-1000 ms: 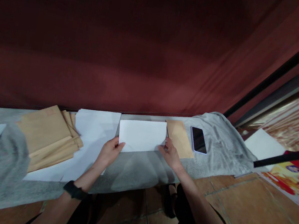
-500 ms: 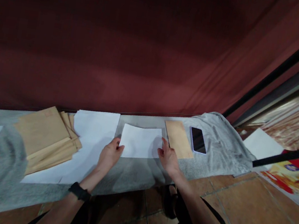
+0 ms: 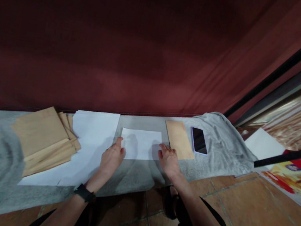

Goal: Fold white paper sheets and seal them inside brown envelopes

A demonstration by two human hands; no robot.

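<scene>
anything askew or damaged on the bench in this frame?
Nothing damaged or spilled. The brown envelope stack at left is fanned out unevenly, partly overlapping the white sheets. The grey cloth is rumpled at its right end. The small white paper lies flat and square between left hand and right hand.

The folded paper [image 3: 140, 144] is plain white, and the envelope [image 3: 179, 139] beside it is tan. The cloth [image 3: 220, 138] is mottled grey, the curtain [image 3: 120, 48] dark maroon.
</scene>
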